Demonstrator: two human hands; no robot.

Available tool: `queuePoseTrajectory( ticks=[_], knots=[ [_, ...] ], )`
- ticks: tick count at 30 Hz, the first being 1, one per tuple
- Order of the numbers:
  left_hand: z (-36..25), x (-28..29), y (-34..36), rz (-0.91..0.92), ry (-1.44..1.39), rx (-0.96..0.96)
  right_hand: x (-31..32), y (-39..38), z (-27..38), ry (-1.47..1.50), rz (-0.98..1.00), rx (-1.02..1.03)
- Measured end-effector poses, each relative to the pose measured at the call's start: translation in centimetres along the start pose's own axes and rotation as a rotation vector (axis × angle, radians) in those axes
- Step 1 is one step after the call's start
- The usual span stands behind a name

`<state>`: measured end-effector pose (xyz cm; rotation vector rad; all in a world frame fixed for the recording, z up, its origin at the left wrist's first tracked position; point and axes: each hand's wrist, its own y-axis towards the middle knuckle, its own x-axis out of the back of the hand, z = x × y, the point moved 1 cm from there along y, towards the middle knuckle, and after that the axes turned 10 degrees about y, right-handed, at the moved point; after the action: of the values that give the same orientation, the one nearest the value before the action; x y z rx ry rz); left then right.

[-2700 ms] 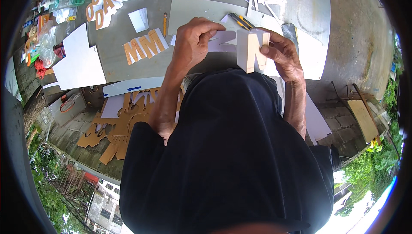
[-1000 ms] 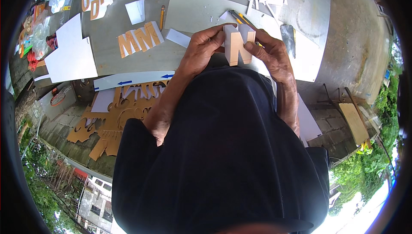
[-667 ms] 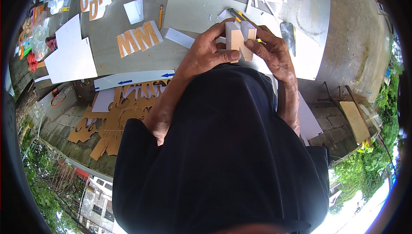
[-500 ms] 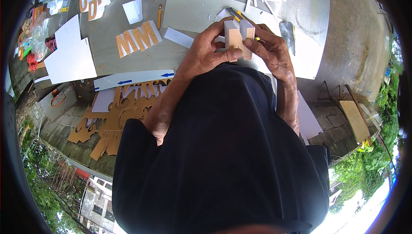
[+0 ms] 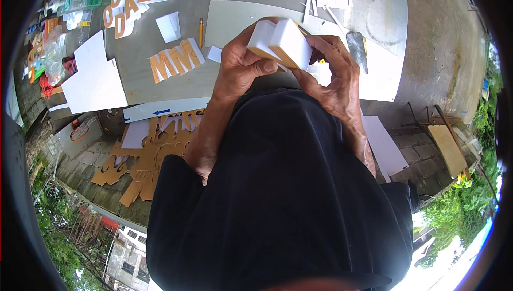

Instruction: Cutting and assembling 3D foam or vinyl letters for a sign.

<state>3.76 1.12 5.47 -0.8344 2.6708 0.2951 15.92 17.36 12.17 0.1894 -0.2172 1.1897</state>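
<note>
Both my hands are closed on a white foam block letter (image 5: pixel 290 44) with a brown face, tilted so that its white sides and top show. My left hand (image 5: pixel 240 61) grips it from the left, thumb at its lower edge. My right hand (image 5: pixel 336 72) grips its right side with fingers bent. A yellow and black utility knife (image 5: pixel 302 29) lies behind it, mostly hidden. A pencil (image 5: pixel 201 33) and a row of brown-faced white letters (image 5: pixel 176 60) lie to the left. A flat dark grey tool (image 5: pixel 356 52) lies to the right.
The grey table (image 5: pixel 152 91) holds more block letters (image 5: pixel 125 8), white sheets (image 5: pixel 93 77), offcut strips (image 5: pixel 334 16), plastic bags (image 5: pixel 55 56) and a green container (image 5: pixel 80 0) at the far left. Below its edge are cut brown board (image 5: pixel 149 168) and a wooden board (image 5: pixel 448 150) at right.
Earlier the letter stood upright with its brown face toward me. It is now tipped and turned, showing more white sides. My left hand came onto it from the left and has shifted with it.
</note>
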Motion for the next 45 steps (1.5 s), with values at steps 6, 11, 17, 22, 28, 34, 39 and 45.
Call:
queuePoseTrajectory(
  ticks=[6,11,17,22,28,34,39,45],
  knots=[
    [-1.7,-2.0,0.2,-0.233,-0.232,0.174,-1.1,0.8,-0.5,-0.464,-0.124,0.329],
    [-0.8,-2.3,1.0,-0.346,-0.427,0.226,-2.3,0.7,-0.3,-0.635,-0.138,0.422],
    [0.8,-2.1,1.1,-0.305,-0.410,0.019,-3.9,0.6,0.6,-0.721,-0.088,0.475],
    [1.5,-1.1,1.0,-0.345,-0.566,0.049,-4.6,1.2,1.6,-0.752,0.015,0.553],
    [3.0,2.1,0.7,-0.259,-0.689,0.026,-2.3,1.5,3.5,-0.123,-0.006,0.231],
    [2.9,2.8,1.7,-0.045,-0.869,-0.103,-1.5,1.1,1.4,0.026,-0.134,0.113],
    [2.4,2.3,1.6,0.011,-0.833,-0.079,-2.7,0.9,2.2,-0.015,-0.034,0.244],
    [1.9,2.2,1.8,0.110,-0.723,-0.077,-3.8,0.4,2.5,-0.209,-0.060,0.437]
  ],
)
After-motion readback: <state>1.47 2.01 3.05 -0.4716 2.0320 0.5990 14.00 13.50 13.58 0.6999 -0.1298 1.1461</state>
